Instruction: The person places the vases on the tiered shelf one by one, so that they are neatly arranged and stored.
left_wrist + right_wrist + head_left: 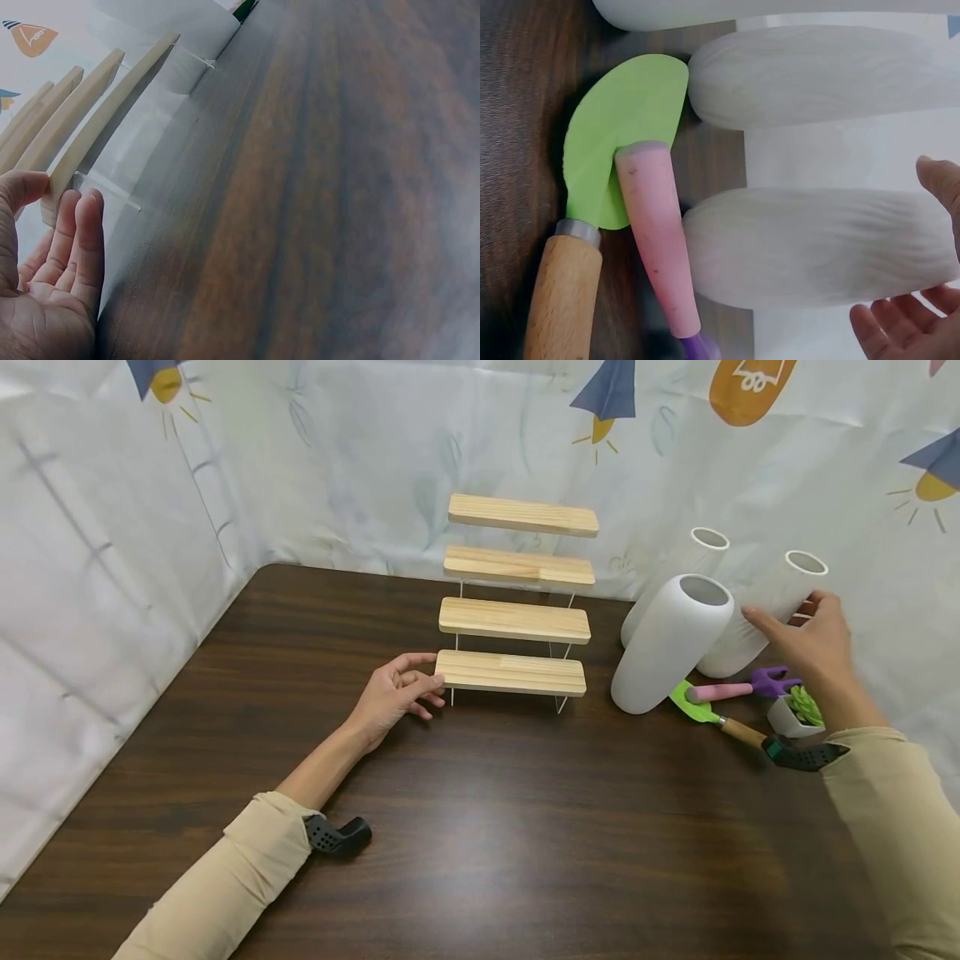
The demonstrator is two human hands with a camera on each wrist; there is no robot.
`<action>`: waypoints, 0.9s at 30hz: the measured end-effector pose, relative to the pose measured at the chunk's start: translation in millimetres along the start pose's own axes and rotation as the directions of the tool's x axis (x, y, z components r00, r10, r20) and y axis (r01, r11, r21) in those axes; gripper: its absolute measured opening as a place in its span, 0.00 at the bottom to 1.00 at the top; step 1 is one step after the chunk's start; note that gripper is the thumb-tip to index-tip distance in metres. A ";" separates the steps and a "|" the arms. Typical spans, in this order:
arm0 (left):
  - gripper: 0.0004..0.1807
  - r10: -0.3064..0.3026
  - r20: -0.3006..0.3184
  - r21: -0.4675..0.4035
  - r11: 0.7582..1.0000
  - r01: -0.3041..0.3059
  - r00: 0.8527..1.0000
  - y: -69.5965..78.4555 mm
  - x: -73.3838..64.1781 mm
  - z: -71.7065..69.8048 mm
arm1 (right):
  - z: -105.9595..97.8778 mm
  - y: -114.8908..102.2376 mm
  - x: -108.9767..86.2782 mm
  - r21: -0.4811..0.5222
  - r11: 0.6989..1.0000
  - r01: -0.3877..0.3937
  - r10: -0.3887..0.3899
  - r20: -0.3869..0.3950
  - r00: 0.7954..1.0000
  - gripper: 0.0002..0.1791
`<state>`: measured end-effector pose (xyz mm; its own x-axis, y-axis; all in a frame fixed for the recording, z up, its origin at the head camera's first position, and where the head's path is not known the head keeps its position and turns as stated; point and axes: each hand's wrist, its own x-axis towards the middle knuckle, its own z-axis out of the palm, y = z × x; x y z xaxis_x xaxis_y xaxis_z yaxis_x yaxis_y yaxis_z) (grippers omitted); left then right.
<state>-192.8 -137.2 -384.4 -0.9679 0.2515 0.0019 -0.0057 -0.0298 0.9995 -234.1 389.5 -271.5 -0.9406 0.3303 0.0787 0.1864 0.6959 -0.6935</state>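
My left hand (392, 697) pinches the left end of the lowest wooden board (510, 672) of a four-step display stand with clear supports. In the left wrist view its thumb (28, 187) lies on the board's upper side and the fingertips sit close below. At the right, my right hand (817, 639) is around the upper part of a ribbed white vase (757, 610). The right wrist view has its thumb (939, 180) on one side of that vase and its curled fingers (904, 319) along the other.
Beside that vase stand a smooth white vase (667, 647) and another ribbed vase (693, 560). In front lie a green trowel (693, 703) with a wooden handle, a purple hand fork (771, 682) with a pink handle and a small potted succulent (791, 717). A printed curtain (352, 468) hangs behind.
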 end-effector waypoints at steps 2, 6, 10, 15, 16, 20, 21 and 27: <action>0.28 0.001 0.002 0.004 1.000 -0.001 1.000 -0.8 -0.3 -0.3 | 1.8 0.0 3.6 -0.007 1.000 -0.002 0.002 0.005 1.000 0.53; 0.28 0.001 0.002 0.006 1.000 -0.001 1.000 -2.1 -0.7 -0.5 | 4.1 3.7 10.5 -0.054 0.998 0.020 -0.020 0.001 1.000 0.51; 0.27 0.004 -0.001 0.011 1.000 -0.004 1.000 -1.5 -0.9 -0.4 | 5.9 8.1 15.4 -0.095 0.994 0.051 -0.051 0.003 0.999 0.44; 0.27 0.010 -0.001 0.017 1.000 -0.010 1.000 -0.5 -1.1 -0.5 | 5.3 7.5 15.5 -0.122 0.989 0.079 -0.075 0.032 0.997 0.45; 0.27 0.010 -0.003 0.017 1.000 -0.010 1.000 -0.5 -1.2 -0.7 | 4.2 6.6 15.1 -0.128 0.988 0.087 -0.082 0.046 0.996 0.46; 0.27 0.013 -0.005 0.024 1.000 -0.013 1.000 -0.8 -1.7 -1.9 | 1.4 2.9 13.9 -0.145 0.983 0.111 -0.096 0.103 0.990 0.50; 0.27 0.013 -0.004 0.025 1.000 -0.013 1.000 -0.9 -1.7 -2.0 | 0.9 2.3 13.8 -0.143 0.983 0.113 -0.097 0.114 0.989 0.50; 0.27 0.009 0.004 0.030 1.000 -0.009 1.000 -1.4 -1.6 -1.0 | 0.5 3.1 12.8 -0.114 0.987 0.110 -0.093 0.144 0.985 0.47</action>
<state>-191.5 -138.5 -385.8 -0.9670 0.2547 0.0112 0.0108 -0.0029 0.9999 -245.8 395.6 -273.0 -0.9848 0.1692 0.0391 0.1132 0.7960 -0.5946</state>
